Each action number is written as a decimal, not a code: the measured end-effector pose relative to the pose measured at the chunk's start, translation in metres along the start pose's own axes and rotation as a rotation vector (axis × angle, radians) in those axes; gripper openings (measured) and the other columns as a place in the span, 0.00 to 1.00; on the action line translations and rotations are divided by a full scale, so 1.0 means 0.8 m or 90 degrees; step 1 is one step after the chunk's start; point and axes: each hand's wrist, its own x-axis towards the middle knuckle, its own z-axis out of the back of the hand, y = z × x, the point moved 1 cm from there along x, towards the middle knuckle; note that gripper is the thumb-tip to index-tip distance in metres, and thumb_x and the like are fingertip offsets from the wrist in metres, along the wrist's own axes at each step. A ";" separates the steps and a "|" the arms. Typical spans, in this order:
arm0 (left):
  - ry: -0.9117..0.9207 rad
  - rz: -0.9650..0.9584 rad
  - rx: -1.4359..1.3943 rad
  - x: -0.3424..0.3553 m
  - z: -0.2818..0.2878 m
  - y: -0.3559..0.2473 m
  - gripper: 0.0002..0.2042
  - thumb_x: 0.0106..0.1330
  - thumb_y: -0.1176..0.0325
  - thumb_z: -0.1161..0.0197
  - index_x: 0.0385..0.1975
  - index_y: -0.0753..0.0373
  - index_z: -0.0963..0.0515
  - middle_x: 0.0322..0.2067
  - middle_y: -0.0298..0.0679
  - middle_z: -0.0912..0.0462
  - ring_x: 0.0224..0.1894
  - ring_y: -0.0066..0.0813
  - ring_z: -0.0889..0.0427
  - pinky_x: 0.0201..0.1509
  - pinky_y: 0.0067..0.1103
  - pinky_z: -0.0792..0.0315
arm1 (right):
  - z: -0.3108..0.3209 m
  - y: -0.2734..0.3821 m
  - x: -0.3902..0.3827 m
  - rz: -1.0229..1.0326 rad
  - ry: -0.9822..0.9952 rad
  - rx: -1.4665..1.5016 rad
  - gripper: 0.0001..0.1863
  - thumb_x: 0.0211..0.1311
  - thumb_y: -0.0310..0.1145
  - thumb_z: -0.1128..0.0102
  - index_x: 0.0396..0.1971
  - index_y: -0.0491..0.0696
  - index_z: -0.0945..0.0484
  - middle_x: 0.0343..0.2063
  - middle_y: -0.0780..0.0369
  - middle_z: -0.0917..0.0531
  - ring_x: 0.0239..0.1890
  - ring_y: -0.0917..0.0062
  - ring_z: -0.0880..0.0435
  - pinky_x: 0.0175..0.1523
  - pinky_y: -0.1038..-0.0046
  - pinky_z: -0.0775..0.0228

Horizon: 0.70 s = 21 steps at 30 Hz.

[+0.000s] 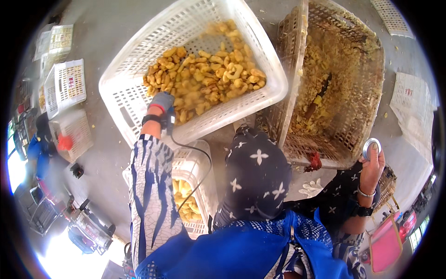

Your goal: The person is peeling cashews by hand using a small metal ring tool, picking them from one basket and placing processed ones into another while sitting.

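Chunks (204, 69), knobbly and yellow-brown, in a white perforated plastic crate (125, 83); pale crumbly shavings (344, 60) in a brown-stained slatted crate (357, 114) beside it.
The grey-gloved left hand (161, 101), arm stretched forward, reaches over the white crate's near wall to the pile's left edge; whether it grasps a chunk, I cannot tell. The bare right hand (371, 163), raised well apart from the chunks near the stained crate's corner, grips a round silver metal disc (368, 145), thumb against it.

L crate (65, 95) & R crate (405, 103): red mkgs (71, 82) illeg.
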 end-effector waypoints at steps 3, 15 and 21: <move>-0.096 0.222 -0.060 0.040 -0.018 -0.062 0.20 0.66 0.53 0.43 0.45 0.64 0.18 0.49 0.53 0.18 0.54 0.50 0.20 0.57 0.35 0.27 | -0.001 0.005 -0.013 0.004 -0.059 -0.049 0.10 0.71 0.37 0.42 0.42 0.46 0.20 0.32 0.68 0.18 0.29 0.86 0.23 0.30 0.81 0.33; -0.046 -0.045 -0.951 -0.061 0.028 -0.065 0.12 0.67 0.61 0.38 0.43 0.62 0.22 0.37 0.39 0.18 0.34 0.27 0.18 0.39 0.26 0.20 | -0.029 0.022 -0.034 0.071 -0.029 -0.108 0.09 0.70 0.36 0.42 0.41 0.46 0.18 0.29 0.70 0.18 0.27 0.88 0.23 0.28 0.84 0.32; 0.043 -0.291 -1.080 -0.263 0.111 -0.189 0.18 0.68 0.57 0.38 0.49 0.62 0.25 0.37 0.41 0.19 0.30 0.28 0.21 0.38 0.26 0.22 | -0.046 0.032 -0.060 0.103 0.024 -0.089 0.09 0.68 0.32 0.42 0.42 0.43 0.18 0.30 0.67 0.17 0.27 0.88 0.22 0.27 0.84 0.29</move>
